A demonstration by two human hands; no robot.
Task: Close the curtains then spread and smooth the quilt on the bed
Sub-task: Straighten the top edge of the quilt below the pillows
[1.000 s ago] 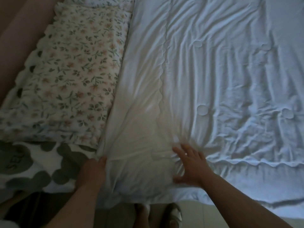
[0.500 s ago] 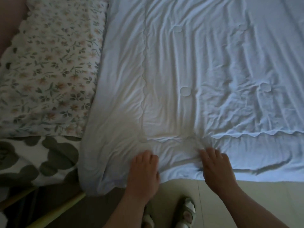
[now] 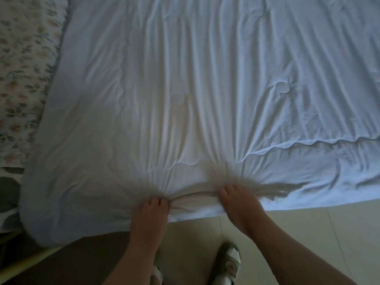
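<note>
While I lean over the bedside, my left hand (image 3: 151, 214) clutches a fold of the pale blue, tufted fabric quilt (image 3: 205, 89) at its near edge, and my right hand (image 3: 239, 202) grips the same edge close by (creases fan out from both). It lies spread across the bed, wrinkled, beside a floral-print pillow (image 3: 22, 79). Below are beige floor tiles (image 3: 308, 233) and my white sandals (image 3: 230, 262).

The bed (image 3: 8, 221) carries a pale blue quilt (image 3: 205, 89), spread wide and creased in long folds, with its near edge at the bed's side above the tiled floor (image 3: 308, 233). Left of the quilt lies a floral pillow (image 3: 22, 79). Below the pillow shows a white sheet (image 3: 9, 188) with dark green blotches.
</note>
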